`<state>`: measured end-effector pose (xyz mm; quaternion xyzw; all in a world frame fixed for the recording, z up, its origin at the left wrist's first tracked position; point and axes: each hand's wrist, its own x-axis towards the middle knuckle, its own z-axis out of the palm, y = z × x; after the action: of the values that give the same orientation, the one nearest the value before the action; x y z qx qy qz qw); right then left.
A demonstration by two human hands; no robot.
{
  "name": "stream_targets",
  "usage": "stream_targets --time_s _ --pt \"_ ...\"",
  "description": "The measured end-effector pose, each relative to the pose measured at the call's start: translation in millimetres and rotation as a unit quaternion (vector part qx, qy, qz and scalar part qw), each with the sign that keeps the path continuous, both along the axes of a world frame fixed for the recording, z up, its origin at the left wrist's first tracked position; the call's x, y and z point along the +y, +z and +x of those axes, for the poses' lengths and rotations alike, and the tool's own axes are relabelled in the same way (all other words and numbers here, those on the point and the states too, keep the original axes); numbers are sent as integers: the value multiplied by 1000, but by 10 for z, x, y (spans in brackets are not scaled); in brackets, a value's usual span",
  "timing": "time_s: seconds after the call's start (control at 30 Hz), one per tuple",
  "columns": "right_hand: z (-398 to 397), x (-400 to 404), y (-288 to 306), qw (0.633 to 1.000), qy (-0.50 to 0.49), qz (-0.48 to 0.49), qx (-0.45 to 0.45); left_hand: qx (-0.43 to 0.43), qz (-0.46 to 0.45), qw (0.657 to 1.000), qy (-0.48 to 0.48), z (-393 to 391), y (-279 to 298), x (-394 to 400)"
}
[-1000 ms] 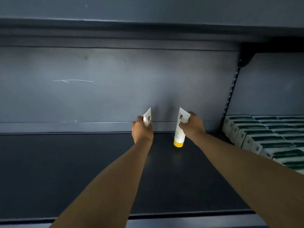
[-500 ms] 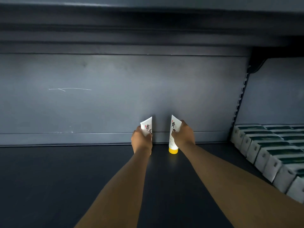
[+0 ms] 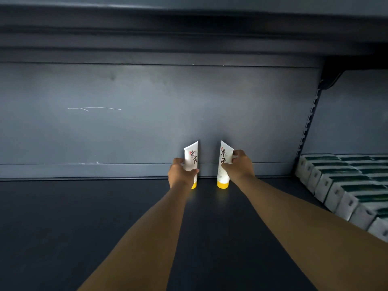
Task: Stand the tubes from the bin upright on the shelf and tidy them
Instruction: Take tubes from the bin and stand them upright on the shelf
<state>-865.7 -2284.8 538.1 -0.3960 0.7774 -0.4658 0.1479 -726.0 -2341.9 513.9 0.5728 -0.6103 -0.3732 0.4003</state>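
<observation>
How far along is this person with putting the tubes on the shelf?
Early, it seems. Two white tubes stand cap-down at the back of the dark shelf. The left hand grips the left tube; the right hand grips the right tube. Letting go is left; the bin is out of view.

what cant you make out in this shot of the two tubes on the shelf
- Head view: lower body of the left tube is hidden by the left hand.
- Small print on the right tube is too small; the right hand covers its edge.
- Boxes are cut off by the right edge.
- The bin is out of frame.
</observation>
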Motion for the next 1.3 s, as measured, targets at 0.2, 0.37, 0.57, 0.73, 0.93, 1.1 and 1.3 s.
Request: stream_targets --time_s 0.2,0.37,0.57,0.73,0.93,1.1,1.3 --pt "278 433 96 1000 -11 23 16 -23 9 1000 -5 359 0 382" --pt "614 1035 97 1000 -6 22 18 -34 -5 999 -40 674 -48 930" --pt "1027 1975 -253 999 16 39 -9 -39 -4 994 -106 1164 -284 1783" --pt "1288 2686 -776 992 47 109 44 -83 -46 984 -147 1654 -662 2459" --pt "1458 3188 -1144 978 79 159 112 -184 -85 960 -195 2018 -1067 2874" --pt "1527 3432 -1379 963 115 191 148 -258 -79 936 -225 2164 -1354 3087" --pt "1611 3766 -1806 928 177 246 218 -363 -105 887 -264 2298 -1742 3377"
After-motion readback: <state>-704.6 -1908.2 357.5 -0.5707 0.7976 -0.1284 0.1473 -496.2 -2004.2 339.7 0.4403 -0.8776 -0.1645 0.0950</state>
